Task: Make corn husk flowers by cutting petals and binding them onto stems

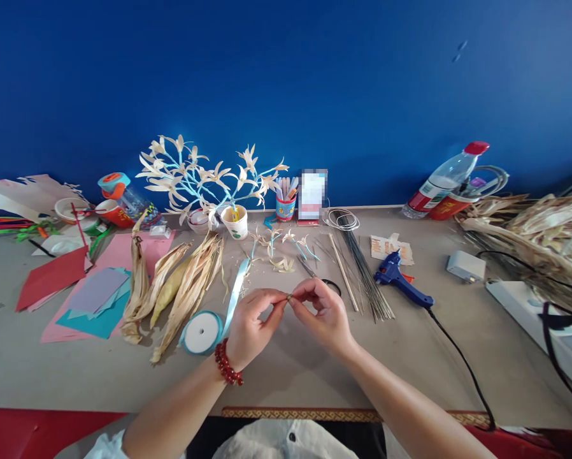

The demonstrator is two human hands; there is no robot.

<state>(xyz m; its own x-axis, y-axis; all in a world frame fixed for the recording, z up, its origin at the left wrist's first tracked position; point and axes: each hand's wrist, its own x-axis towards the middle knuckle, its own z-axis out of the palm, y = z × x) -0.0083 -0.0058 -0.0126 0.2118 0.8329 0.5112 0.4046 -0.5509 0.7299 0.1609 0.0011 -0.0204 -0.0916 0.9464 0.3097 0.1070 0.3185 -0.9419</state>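
My left hand [258, 319], with a red bead bracelet at the wrist, meets my right hand [325, 313] above the middle of the table. Thumb and forefinger of each are pinched together at a tiny yellow-brown piece [290, 297], too small to name. Beside my left wrist lies a blue ribbon roll [202, 332], its loose end running up past the hand. Scissors [331, 285] lie behind my right hand, partly covered by it. Small husk flowers on blue stems [274, 241] lie beyond both hands. Farther back, a white paper cup [235, 223] holds tall branches of husk flowers [214, 175].
Dried corn husks [185, 293] and coloured paper [99, 299] lie at left. To the right are a wooden stick [342, 271], thin wires [365, 274], a blue glue gun [403, 280] with its cord, a white power strip [529, 319] and a leaning bottle [441, 182].
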